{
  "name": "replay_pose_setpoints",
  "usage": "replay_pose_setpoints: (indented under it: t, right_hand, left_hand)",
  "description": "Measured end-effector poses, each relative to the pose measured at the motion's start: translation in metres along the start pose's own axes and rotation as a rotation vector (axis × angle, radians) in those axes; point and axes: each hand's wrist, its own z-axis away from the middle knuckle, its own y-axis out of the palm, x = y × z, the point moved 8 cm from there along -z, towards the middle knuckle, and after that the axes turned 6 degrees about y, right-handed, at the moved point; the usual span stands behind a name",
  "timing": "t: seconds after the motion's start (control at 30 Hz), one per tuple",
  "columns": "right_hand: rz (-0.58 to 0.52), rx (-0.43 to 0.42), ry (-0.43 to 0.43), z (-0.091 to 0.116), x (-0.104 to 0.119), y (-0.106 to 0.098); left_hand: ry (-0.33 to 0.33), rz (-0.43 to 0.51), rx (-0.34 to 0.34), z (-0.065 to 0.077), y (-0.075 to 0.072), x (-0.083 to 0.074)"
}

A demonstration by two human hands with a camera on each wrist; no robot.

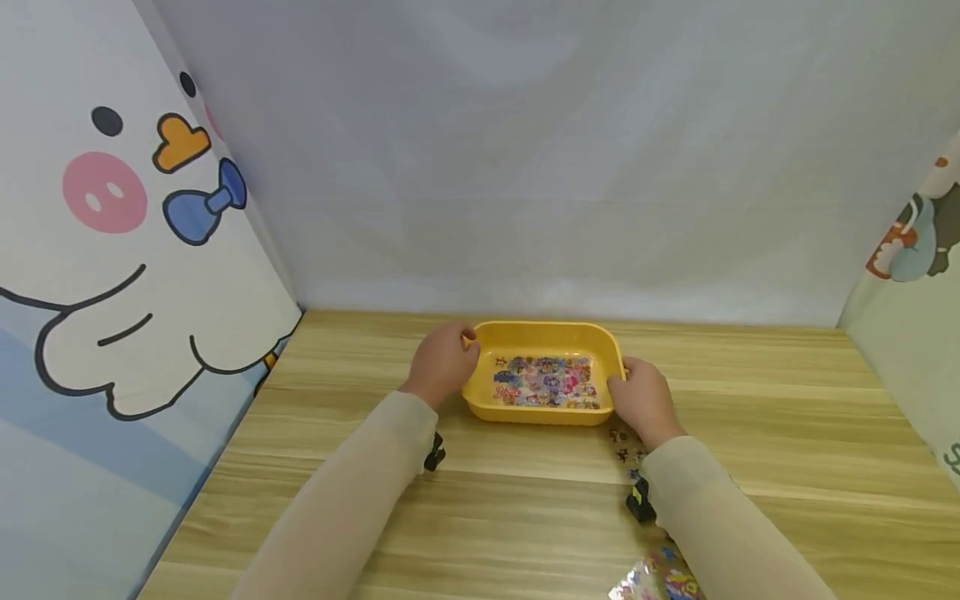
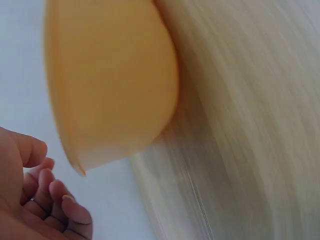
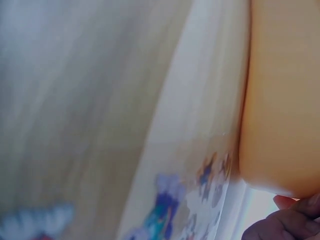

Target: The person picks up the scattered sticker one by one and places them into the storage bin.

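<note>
Tray (image 1: 540, 416): near the table's (image 1: 337, 358) far edge, seemingly resting flat.
Left hand (image 1: 441, 367): fingers loosely bent, released, beside it.
Right hand (image 1: 647, 400): grasping its end.
Care: grip both ends, hold level.

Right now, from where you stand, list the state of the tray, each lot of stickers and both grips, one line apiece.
Tray: open side up, held at its right end.
Inner stickers: lying in the tray.
Outer stickers: on the table, partly hidden by the right sleeve.
Left grip: loosely curled beside the tray, holding nothing.
Right grip: holding the tray.
</note>
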Motion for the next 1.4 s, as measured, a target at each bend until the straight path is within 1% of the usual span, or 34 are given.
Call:
replay_pose_setpoints:
  t: [0.07, 0.17, 0.27, 0.4, 0.6, 0.67, 0.83, 1.0, 1.23, 1.4]
  right_hand:
    - [-0.002, 0.005, 0.0, 0.001, 0.001, -0.001]
    - [-0.003, 0.01, 0.001, 0.001, 0.0, -0.001]
    - [-0.007, 0.014, 0.004, 0.0, -0.001, 0.0]
    - [-0.001, 0.022, 0.004, -0.001, 0.0, 0.001]
    - [0.011, 0.02, -0.019, -0.001, 0.001, 0.001]
    - [0.012, 0.018, -0.027, -0.001, 0.002, 0.0]
    - [0.015, 0.011, -0.03, 0.0, 0.002, 0.0]
    - [0.021, 0.013, -0.028, 0.0, 0.002, 0.0]
    - [0.004, 0.016, -0.005, 0.001, -0.003, -0.002]
    - [0.0, -0.001, -0.005, 0.003, -0.012, -0.012]
  left_hand:
    - [-0.032, 0.054, -0.008, 0.002, -0.002, 0.004]
    - [-0.051, 0.093, -0.024, 0.004, -0.003, 0.008]
    - [-0.064, 0.096, -0.031, 0.007, -0.004, 0.012]
    - [-0.095, 0.114, -0.033, 0.012, -0.005, 0.017]
    - [-0.079, 0.099, -0.052, 0.017, -0.007, 0.022]
    - [-0.083, 0.101, -0.057, 0.02, -0.008, 0.025]
    - [-0.121, 0.119, -0.043, 0.028, -0.006, 0.033]
    - [-0.177, 0.149, -0.021, 0.034, -0.002, 0.042]
    - [-0.236, 0.317, 0.024, 0.039, 0.015, 0.051]
    - [-0.265, 0.462, 0.055, 0.042, 0.027, 0.053]
